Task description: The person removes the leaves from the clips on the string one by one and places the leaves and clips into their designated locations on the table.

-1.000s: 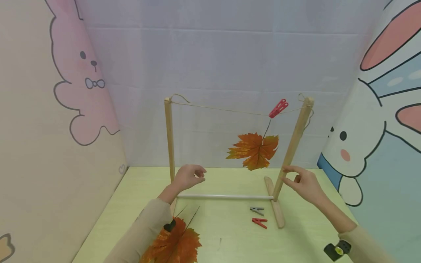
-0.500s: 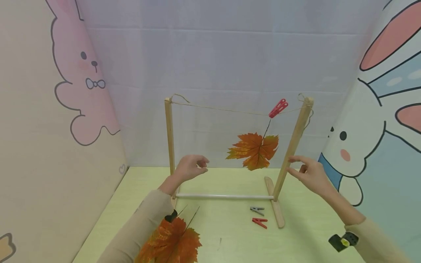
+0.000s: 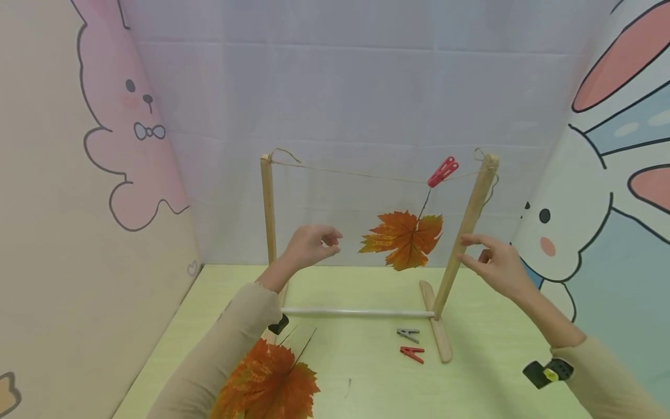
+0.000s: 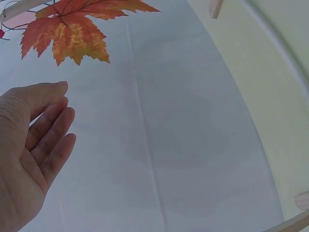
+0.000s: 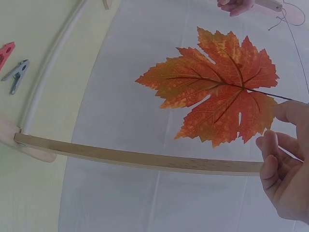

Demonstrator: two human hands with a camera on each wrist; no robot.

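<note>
An orange maple leaf (image 3: 405, 240) hangs by its stem from a pink clothespin (image 3: 442, 172) clipped on a string (image 3: 356, 173). My left hand (image 3: 311, 245) is in the air left of the leaf, its fingers loosely bent and holding nothing. Right of the leaf, my right hand (image 3: 494, 265) holds nothing, thumb and index finger apart. Its fingertips overlap the right wooden post (image 3: 468, 215) in the head view; whether they touch it I cannot tell. The right wrist view shows the leaf (image 5: 222, 87) close to that hand (image 5: 289, 164).
Orange leaves (image 3: 282, 381) lie on the table at front left, partly behind the left sleeve. A grey clothespin (image 3: 408, 334) and a red clothespin (image 3: 412, 353) lie near the rack's right foot (image 3: 442, 340). A white rod (image 3: 356, 312) joins the rack's sides.
My left hand has risen and shifted slightly right. My right hand has moved up and a little to the right. The hanging leaf and clothespins stay where they were.
</note>
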